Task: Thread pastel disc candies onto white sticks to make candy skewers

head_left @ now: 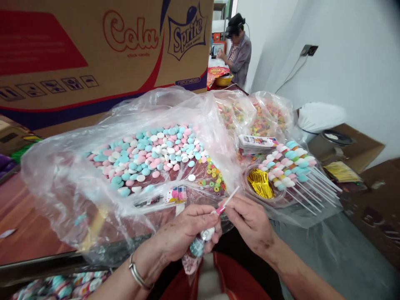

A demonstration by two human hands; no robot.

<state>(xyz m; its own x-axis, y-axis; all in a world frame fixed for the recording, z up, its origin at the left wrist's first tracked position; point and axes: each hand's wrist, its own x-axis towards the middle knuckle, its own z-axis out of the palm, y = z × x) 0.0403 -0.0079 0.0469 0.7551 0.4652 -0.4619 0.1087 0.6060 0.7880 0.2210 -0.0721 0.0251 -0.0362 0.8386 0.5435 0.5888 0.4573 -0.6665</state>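
Head view: the left hand point(184, 233) is closed around a short column of round candies point(200, 243), white over blue, while the right hand point(250, 223) pinches a thin white stick point(227, 203) between thumb and forefinger, its pink-tipped end meeting the left fingertips, a grip that appears suited to steadying the pieces in line with the stick. Just beyond both hands an open clear plastic bag point(62, 183) spreads loose pink, blue and white candies too many to count; beyond the right hand one heap of finished skewers point(293, 166), roughly ten, lies fanned beside gold foil point(260, 183).
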